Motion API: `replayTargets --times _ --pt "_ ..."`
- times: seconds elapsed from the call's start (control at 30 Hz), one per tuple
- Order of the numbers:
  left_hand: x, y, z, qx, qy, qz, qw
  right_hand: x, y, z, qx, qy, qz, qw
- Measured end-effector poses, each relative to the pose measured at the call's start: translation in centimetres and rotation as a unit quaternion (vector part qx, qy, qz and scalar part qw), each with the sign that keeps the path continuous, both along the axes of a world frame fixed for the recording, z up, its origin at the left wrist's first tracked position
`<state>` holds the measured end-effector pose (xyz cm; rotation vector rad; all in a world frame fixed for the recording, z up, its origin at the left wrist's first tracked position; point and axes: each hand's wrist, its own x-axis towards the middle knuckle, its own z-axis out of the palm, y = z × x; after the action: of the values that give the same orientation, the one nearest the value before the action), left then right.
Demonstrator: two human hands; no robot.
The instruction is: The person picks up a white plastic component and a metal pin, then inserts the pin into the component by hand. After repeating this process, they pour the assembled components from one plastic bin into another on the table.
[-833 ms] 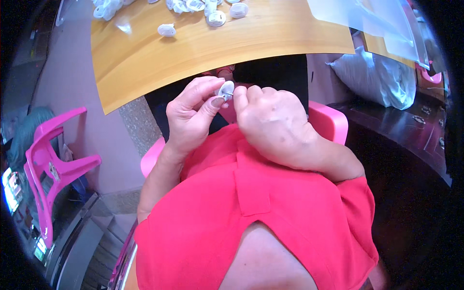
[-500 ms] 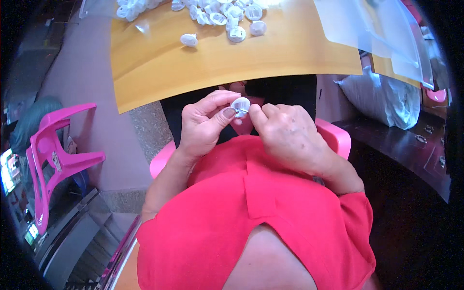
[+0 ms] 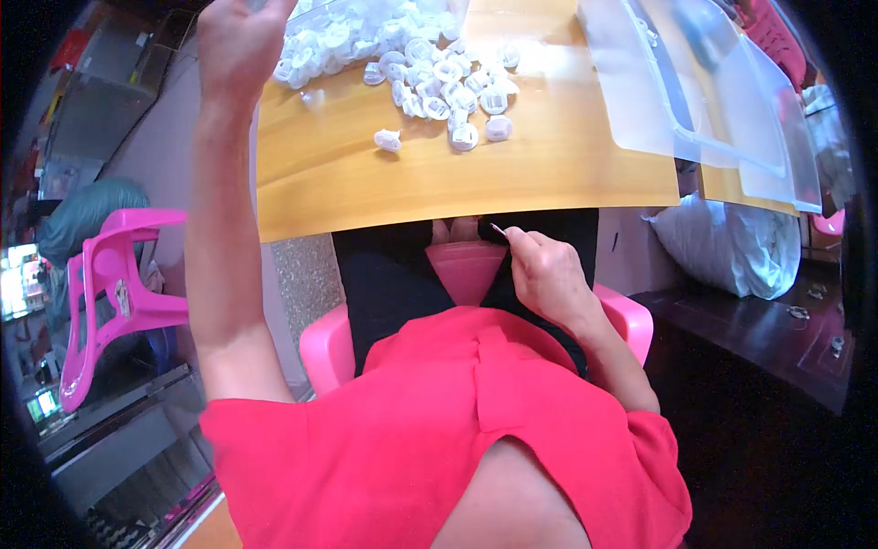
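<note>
My left hand (image 3: 242, 46) is stretched far forward at the top left, beside the heap of white round plastic pieces (image 3: 338, 41). The picture's upper edge and blur hide its fingers, so what they hold, if anything, does not show. Down over my lap, in front of the table's near edge, my right hand (image 3: 553, 274) is closed in a pinch. A thin pale tool with a narrow tip (image 3: 498, 229) sticks out between thumb and forefinger; its exact kind is unclear. Several more white pieces lie loose on the table, one of them (image 3: 388, 140) apart from the others.
The yellow wooden table (image 3: 439, 188) spans the far side. Clear plastic bins (image 3: 631, 110) stand at its right, above a stuffed white sack (image 3: 732, 247). A pink plastic chair (image 3: 128, 274) stands at the left. Pink armrests (image 3: 327, 348) flank me.
My left hand has left my right hand and swung forward and left to the table heap. The white round piece is gone from between my hands. My right hand stays over my lap.
</note>
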<state>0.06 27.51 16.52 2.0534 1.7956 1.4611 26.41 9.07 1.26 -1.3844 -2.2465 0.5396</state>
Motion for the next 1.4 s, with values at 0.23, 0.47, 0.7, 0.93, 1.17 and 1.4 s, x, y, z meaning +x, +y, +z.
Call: replayTargets --times 0.23,0.47,0.7,0.93,1.17,1.4 --pt "-0.5 -3.3 -12.5 -0.074 -0.023 -0.177 0.981 0.9 0.1 -2.6 -0.037 0.044 0.016 0.998" --pt "-0.7 -5.8 -16.1 -0.176 -0.008 -0.22 0.96 0.7 -0.7 -2.9 -0.067 0.051 0.053 0.995" --pt "1.5 -9.4 -13.3 -0.302 -0.229 -0.304 0.874 -0.6 0.7 0.2 -0.117 0.226 -0.026 0.967" --pt "3.9 -14.4 -13.0 -0.439 -0.37 -0.353 0.739 -2.9 2.5 2.2 -0.382 0.406 -0.042 0.829" --pt "4.4 -16.4 -14.8 -0.374 -0.489 -0.291 0.732 -4.0 2.4 3.7 -0.445 0.445 -0.126 0.767" --pt "3.8 -17.6 -15.8 -0.337 -0.531 -0.311 0.713 -5.4 1.4 2.4 -0.395 0.497 -0.134 0.761"
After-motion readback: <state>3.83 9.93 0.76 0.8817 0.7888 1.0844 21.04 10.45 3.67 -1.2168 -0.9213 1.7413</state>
